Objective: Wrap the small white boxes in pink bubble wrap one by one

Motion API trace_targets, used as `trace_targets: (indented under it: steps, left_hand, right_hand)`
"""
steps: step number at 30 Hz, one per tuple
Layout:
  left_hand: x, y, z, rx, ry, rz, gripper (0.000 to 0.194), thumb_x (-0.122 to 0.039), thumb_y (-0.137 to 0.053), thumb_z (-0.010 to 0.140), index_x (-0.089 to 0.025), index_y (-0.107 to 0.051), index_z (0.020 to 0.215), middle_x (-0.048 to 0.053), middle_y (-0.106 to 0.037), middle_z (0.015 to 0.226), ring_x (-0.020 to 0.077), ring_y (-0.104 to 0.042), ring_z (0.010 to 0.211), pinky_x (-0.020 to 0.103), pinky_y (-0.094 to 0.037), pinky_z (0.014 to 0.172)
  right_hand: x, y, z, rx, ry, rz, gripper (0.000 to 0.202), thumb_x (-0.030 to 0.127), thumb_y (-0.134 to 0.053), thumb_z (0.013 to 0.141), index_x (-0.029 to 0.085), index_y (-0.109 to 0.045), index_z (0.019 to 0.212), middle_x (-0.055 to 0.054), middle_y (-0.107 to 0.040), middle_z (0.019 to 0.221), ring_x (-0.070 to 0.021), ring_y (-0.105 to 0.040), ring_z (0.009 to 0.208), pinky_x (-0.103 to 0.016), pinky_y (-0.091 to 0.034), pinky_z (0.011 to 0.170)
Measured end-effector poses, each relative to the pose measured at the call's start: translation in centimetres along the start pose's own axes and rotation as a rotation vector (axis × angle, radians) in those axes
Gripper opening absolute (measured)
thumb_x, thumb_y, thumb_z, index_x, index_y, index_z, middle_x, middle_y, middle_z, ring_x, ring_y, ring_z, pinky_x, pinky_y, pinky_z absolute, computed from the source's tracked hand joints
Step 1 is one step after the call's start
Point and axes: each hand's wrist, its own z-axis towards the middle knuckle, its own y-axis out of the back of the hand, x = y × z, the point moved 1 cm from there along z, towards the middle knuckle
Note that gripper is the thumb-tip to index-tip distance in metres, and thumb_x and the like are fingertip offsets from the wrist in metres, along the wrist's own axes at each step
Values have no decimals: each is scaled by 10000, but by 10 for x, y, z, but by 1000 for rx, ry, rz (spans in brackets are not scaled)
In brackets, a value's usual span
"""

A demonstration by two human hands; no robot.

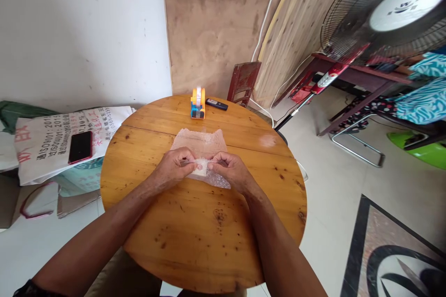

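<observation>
A sheet of clear bubble wrap (202, 141) lies on the round wooden table (195, 232), its near part folded over around a small whitish item (200, 167) that I cannot make out clearly. My left hand (176, 164) pinches the left side of the folded part between thumb and fingers. On the opposite side, my right hand (230, 169) pinches the bubble wrap the same way. A loose corner of the wrap sticks out below the right hand. The far part of the sheet lies spread on the wood.
Behind the wrap stand an orange and blue tape dispenser (198, 104) and a dark handheld device (216, 104). Left of the table, a phone (81, 147) rests on printed sacks (45, 144). A standing fan (383, 18) and a small red chair (244, 82) are at the back right.
</observation>
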Motion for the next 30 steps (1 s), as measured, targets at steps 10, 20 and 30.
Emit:
trace_targets:
  steps: [10,20,30]
  left_hand:
    - [-3,2,2,11,49,-40,186,-301,-627,751,-156,-631,634,43,-689,818,145,-621,756,244,-456,695]
    - [0,-2,6,39,237,-210,179,-287,-684,669,-161,-594,760,-18,-632,712,106,-562,633,200,-414,554]
    - [2,-3,7,53,263,-267,229,-300,-701,671,-157,-590,811,-15,-630,738,103,-568,648,202,-416,566]
  right_hand:
    - [-2,-4,1,-40,35,-58,245,387,-728,686,196,-578,648,-9,-646,774,-138,-553,670,-264,-435,626]
    - [-9,-4,1,-30,-39,-104,246,396,-682,727,209,-530,677,39,-525,572,-104,-427,500,-233,-330,475]
    - [4,-4,1,-67,522,-668,206,161,-553,759,222,-638,936,-91,-609,1128,-243,-554,1084,-406,-445,938]
